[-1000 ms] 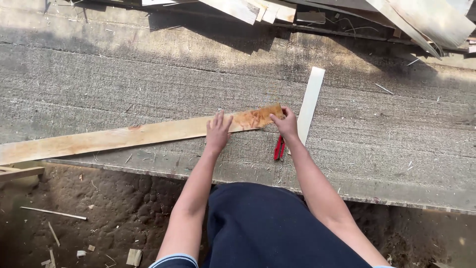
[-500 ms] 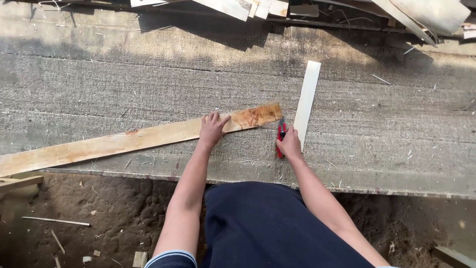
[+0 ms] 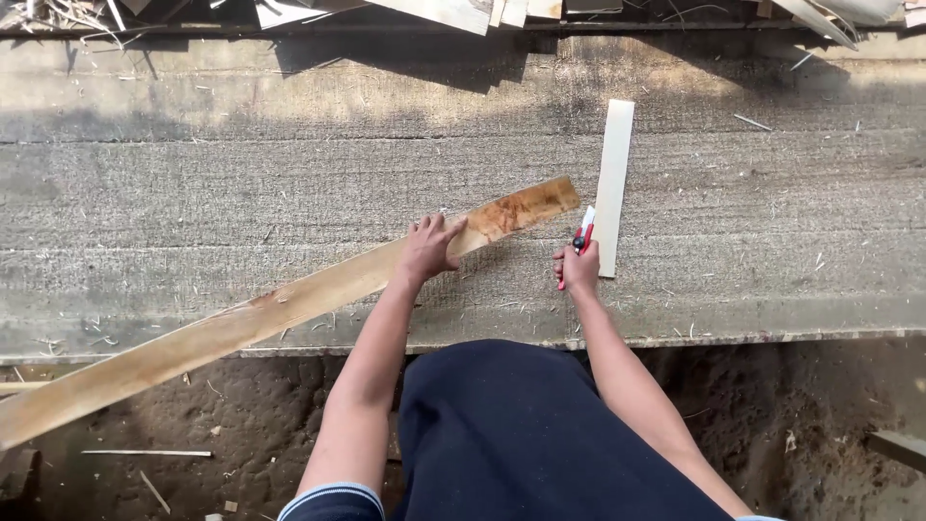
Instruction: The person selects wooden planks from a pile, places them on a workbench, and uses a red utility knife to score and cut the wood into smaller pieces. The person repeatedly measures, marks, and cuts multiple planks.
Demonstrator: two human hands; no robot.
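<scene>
A long wooden plank (image 3: pixel 289 304) lies slantwise on the rough grey counter (image 3: pixel 193 193), its stained, darker end pointing up and to the right, its pale other end running down past the counter's near edge at the lower left, above the brown earth floor (image 3: pixel 145 425). The left hand (image 3: pixel 429 246) rests flat on top of this plank close to the stained end, palm down, fingers spread and pointing away from the body, its grip released and merely pressing on the wood; the forearm reaches straight forward from a sleeve with a pale striped cuff. The right hand (image 3: pixel 579 268) lies just to the right of the plank's end, apart from it, with the wrist low on the counter and its grip clenched round a red and white utility knife (image 3: pixel 583 234), whose tip sticks up out of the fist and points away from the person. Just right of the knife, touching or nearly touching the hand, lies a short pale wooden strip (image 3: pixel 614 183), set almost upright in the view. A heap of wood offcuts (image 3: pixel 463 12) lines the counter's far edge, and the person's dark clothing fills the lower middle.
</scene>
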